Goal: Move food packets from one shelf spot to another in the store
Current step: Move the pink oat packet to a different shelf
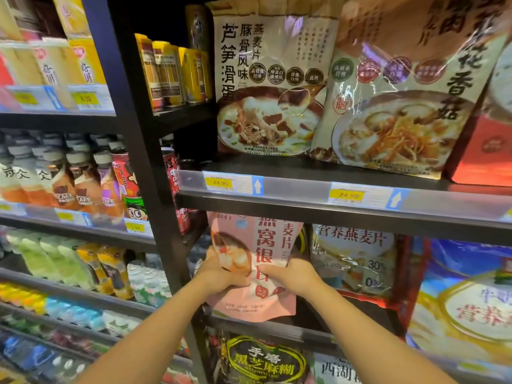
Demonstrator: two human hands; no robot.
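Note:
A pink oatmeal packet [266, 245] with red Chinese writing stands at the left end of the middle shelf [277, 329], its bottom edge hanging over the shelf front. My left hand [219, 273] grips its left side over the bowl picture. My right hand [293, 274] grips its right side at about the same height. The packet's top is hidden behind the shelf rail above.
Two beige soup-oatmeal packets [270, 87] [399, 101] stand on the upper shelf above 24.90 price tags [221, 183]. A clear oatmeal bag [354, 259] sits right of the pink packet, a blue bag [468, 300] further right. Black post [144, 162] divides off drink shelves at left.

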